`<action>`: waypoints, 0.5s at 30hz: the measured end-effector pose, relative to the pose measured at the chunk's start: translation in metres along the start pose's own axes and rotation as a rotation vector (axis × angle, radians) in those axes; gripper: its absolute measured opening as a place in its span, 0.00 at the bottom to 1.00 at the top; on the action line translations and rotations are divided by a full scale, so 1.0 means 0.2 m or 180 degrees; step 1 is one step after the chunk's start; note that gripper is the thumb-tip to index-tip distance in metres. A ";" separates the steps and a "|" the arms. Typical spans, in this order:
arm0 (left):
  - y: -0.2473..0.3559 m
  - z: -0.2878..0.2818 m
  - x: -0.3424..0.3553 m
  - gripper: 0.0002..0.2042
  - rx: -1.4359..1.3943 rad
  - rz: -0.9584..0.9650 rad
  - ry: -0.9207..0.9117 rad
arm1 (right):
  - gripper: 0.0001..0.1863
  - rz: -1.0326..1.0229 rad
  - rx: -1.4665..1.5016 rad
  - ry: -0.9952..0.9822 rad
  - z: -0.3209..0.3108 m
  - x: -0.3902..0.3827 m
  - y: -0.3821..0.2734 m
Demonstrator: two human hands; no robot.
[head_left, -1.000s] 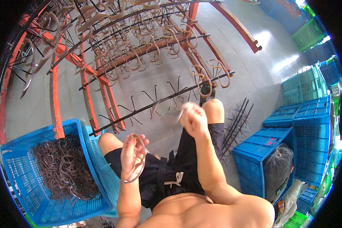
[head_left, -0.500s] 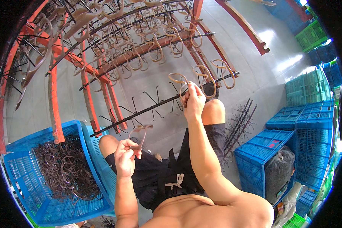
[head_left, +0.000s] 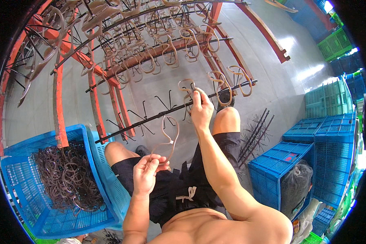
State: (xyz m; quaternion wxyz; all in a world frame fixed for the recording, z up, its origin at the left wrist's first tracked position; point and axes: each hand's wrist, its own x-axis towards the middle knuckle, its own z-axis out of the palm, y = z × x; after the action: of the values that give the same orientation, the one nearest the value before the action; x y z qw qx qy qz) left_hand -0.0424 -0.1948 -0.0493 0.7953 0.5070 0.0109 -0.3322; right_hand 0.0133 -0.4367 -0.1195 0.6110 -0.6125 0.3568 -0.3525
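Observation:
My left hand [head_left: 146, 174] is closed in a pinch on the lower end of a thin, brownish figure-eight frame [head_left: 172, 126], which stands up above the fingers in front of my lap. Farther ahead, my right hand [head_left: 201, 109] is closed on another brown looped frame [head_left: 186, 84] at a black hooked bar [head_left: 150, 118]. Its fingers partly hide where frame and bar meet. Two like frames, one of them the nearer looped frame [head_left: 220, 88], hang on the bar's right end. Bare bent hooks stick out along its left part.
Red racks [head_left: 95, 102] carry several bars hung with similar frames. At left, a blue crate [head_left: 86, 162] holds a tangled heap of dark brown frames [head_left: 69, 179]. Spare hooked bars [head_left: 254, 138] lie on the floor at right, beside stacked blue crates [head_left: 268, 173] and a dark bag [head_left: 297, 189].
My left hand has moved right and slightly down, and its frame has turned to show its full outline. My right hand has shifted a little left at the bar, its frame now more upright.

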 end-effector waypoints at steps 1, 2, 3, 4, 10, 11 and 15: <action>-0.01 0.00 -0.01 0.08 -0.0098 -0.0011 -0.0029 | 0.12 0.0130 -0.0070 -0.0029 -0.01 0.01 -0.01; -0.01 0.00 -0.01 0.08 -0.0194 -0.0023 -0.0061 | 0.12 0.0259 -0.0139 -0.0055 -0.03 0.02 -0.01; -0.01 -0.01 -0.02 0.08 -0.0229 0.0025 -0.0066 | 0.11 0.0099 -0.0219 -0.0033 -0.04 0.03 -0.02; -0.01 -0.01 -0.03 0.08 -0.0223 0.0052 -0.0064 | 0.11 0.0151 -0.0039 -0.0040 -0.05 0.04 -0.03; 0.01 -0.05 -0.03 0.08 -0.0356 0.0150 -0.0076 | 0.10 0.0101 0.0223 -0.0166 -0.09 0.08 -0.01; 0.02 -0.05 -0.03 0.08 -0.0373 0.0162 -0.0092 | 0.11 0.0199 0.0351 -0.0261 -0.09 0.09 -0.01; 0.03 -0.02 -0.03 0.04 -0.0286 0.0340 -0.0176 | 0.16 0.0666 0.0541 -0.0360 -0.13 0.05 -0.06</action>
State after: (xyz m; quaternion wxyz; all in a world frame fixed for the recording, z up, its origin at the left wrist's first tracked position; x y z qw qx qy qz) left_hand -0.0430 -0.1866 -0.0439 0.8339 0.4612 -0.0232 -0.3023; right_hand -0.0041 -0.4588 -0.1078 0.7131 -0.5369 0.3526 -0.2808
